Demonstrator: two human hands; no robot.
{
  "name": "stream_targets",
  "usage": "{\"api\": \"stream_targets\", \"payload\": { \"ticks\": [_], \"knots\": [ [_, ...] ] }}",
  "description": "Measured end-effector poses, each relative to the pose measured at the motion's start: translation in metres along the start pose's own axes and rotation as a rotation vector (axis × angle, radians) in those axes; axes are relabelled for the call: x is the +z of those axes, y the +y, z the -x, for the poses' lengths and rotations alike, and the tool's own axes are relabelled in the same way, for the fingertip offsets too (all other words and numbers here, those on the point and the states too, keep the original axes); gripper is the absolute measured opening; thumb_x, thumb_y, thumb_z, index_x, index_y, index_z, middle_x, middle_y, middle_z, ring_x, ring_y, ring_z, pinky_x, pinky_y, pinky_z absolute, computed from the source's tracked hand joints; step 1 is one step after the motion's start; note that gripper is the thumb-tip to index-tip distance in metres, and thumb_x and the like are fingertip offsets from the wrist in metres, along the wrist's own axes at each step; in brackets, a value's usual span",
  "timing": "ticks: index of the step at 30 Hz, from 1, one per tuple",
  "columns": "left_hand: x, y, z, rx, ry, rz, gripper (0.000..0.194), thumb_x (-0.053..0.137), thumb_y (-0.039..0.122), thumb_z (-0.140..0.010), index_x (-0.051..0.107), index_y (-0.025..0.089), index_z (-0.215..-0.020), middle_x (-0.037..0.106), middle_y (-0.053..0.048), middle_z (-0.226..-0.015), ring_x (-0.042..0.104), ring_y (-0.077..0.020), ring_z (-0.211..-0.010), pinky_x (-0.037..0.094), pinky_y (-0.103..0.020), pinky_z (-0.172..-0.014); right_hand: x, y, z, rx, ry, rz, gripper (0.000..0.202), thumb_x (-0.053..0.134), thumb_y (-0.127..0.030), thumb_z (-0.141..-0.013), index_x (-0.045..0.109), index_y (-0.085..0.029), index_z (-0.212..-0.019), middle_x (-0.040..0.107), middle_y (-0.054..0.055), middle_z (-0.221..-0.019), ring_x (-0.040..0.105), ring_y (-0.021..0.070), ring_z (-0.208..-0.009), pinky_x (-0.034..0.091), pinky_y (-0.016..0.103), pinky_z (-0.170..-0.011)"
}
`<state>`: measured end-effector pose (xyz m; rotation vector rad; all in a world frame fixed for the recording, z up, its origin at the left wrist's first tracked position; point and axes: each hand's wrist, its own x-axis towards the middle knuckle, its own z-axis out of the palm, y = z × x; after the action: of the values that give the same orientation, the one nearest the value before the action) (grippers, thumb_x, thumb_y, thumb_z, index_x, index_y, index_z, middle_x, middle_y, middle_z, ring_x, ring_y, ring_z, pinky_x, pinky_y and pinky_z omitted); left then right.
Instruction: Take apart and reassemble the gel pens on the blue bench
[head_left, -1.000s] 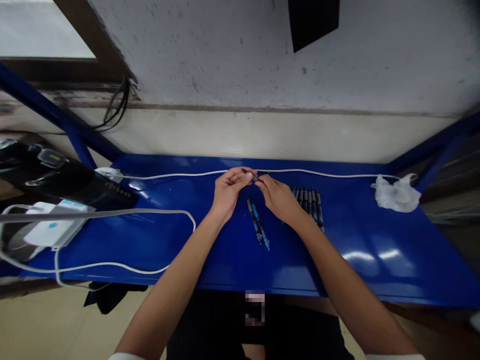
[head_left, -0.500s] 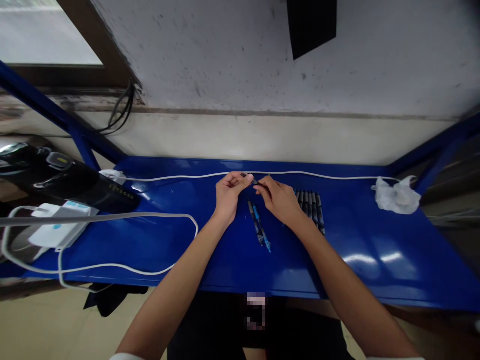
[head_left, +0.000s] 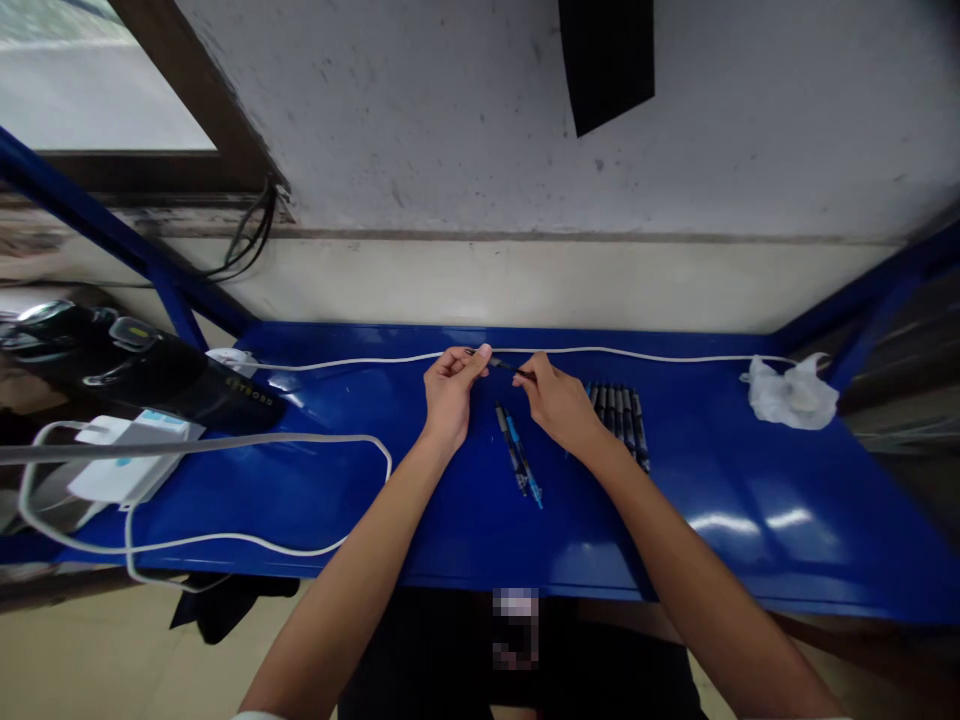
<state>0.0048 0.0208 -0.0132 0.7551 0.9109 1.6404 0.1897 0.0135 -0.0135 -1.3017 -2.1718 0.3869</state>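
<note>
A slim dark pen (head_left: pixel 504 364) spans the gap between my two hands above the blue table. My left hand (head_left: pixel 451 392) pinches one end with thumb and fingers; my right hand (head_left: pixel 553 396) grips the other end. Whether it is one piece or two parts, I cannot tell. Below the hands lie a dark pen (head_left: pixel 511 446) and a blue pen (head_left: pixel 523 458), side by side and slanted. Just right of my right hand, several dark pens (head_left: pixel 621 418) lie in a row, partly hidden by that hand and forearm.
A black bottle (head_left: pixel 172 370) lies slanted at the left, near a white power strip (head_left: pixel 135 458). White cable (head_left: pixel 225 537) loops across the left of the blue table (head_left: pixel 720 470); another runs along the back. A crumpled white plastic bag (head_left: pixel 793 392) sits at the right.
My hands have moved slightly apart, my left hand shifting left, so more of the dark pen shows between them. The view has tilted a little. The pens on the table stay put.
</note>
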Motion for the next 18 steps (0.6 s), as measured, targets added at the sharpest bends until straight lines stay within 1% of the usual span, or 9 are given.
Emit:
{"api": "stream_targets", "payload": {
  "ticks": [2,4,7,10,14,16,18],
  "knots": [
    [-0.002,0.003,-0.002,-0.003,0.001,0.036,0.041,0.105,0.037,-0.073,0.068,0.020,-0.074,0.067,0.003,-0.081,0.063,-0.0105,-0.072,0.053,-0.029,-0.079,-0.004,0.001,0.000,0.000,0.015,0.001,0.020,0.047,-0.038,-0.117,0.057,-0.022,-0.123,0.082,0.011,-0.107,0.080,0.0272,-0.090,0.050,0.032,-0.071],
    [-0.004,0.006,-0.004,0.004,0.005,0.054,0.039,0.104,0.037,-0.074,0.070,0.020,-0.076,0.069,0.003,-0.083,0.064,-0.0102,-0.073,0.054,-0.028,-0.080,-0.009,0.001,0.000,-0.026,0.021,0.030,0.025,0.046,-0.042,-0.118,0.060,-0.023,-0.125,0.082,0.010,-0.108,0.079,0.0264,-0.089,0.050,0.032,-0.072],
    [-0.007,0.008,-0.007,-0.003,0.015,0.068,0.036,0.104,0.036,-0.073,0.073,0.019,-0.079,0.074,0.001,-0.087,0.068,-0.0110,-0.078,0.054,-0.026,-0.080,-0.013,-0.001,0.000,-0.055,0.030,0.082,0.031,0.037,-0.039,-0.121,0.064,-0.022,-0.123,0.082,0.011,-0.109,0.078,0.0255,-0.089,0.049,0.033,-0.073],
    [-0.013,0.012,-0.011,-0.002,0.039,0.081,0.033,0.102,0.038,-0.077,0.075,0.020,-0.083,0.080,-0.002,-0.098,0.073,-0.0128,-0.086,0.055,-0.026,-0.083,-0.013,0.000,0.000,-0.057,0.056,0.100,0.032,0.038,-0.038,-0.120,0.065,-0.022,-0.122,0.082,0.011,-0.113,0.076,0.0248,-0.088,0.047,0.033,-0.071],
    [-0.027,0.019,-0.020,0.028,0.095,0.167,0.030,0.101,0.037,-0.080,0.076,0.021,-0.086,0.081,-0.003,-0.105,0.075,-0.0124,-0.093,0.056,-0.027,-0.091,-0.012,0.002,0.000,-0.056,0.076,0.091,0.031,0.038,-0.039,-0.120,0.065,-0.023,-0.122,0.081,0.010,-0.108,0.075,0.0240,-0.084,0.045,0.032,-0.068],
    [-0.036,0.021,-0.026,0.020,0.122,0.220,0.029,0.101,0.039,-0.081,0.078,0.022,-0.088,0.081,-0.002,-0.107,0.075,-0.0114,-0.095,0.056,-0.028,-0.095,-0.012,0.003,0.000,-0.058,0.083,0.084,0.032,0.038,-0.040,-0.120,0.065,-0.023,-0.122,0.081,0.009,-0.107,0.074,0.0239,-0.084,0.044,0.032,-0.067],
    [-0.044,0.022,-0.030,0.009,0.124,0.239,0.028,0.099,0.042,-0.083,0.080,0.025,-0.093,0.082,-0.001,-0.108,0.076,-0.0119,-0.098,0.056,-0.029,-0.100,-0.012,0.003,0.000,-0.063,0.085,0.077,0.032,0.038,-0.040,-0.120,0.065,-0.024,-0.122,0.081,0.009,-0.107,0.074,0.0237,-0.083,0.044,0.032,-0.066]
  ]
}}
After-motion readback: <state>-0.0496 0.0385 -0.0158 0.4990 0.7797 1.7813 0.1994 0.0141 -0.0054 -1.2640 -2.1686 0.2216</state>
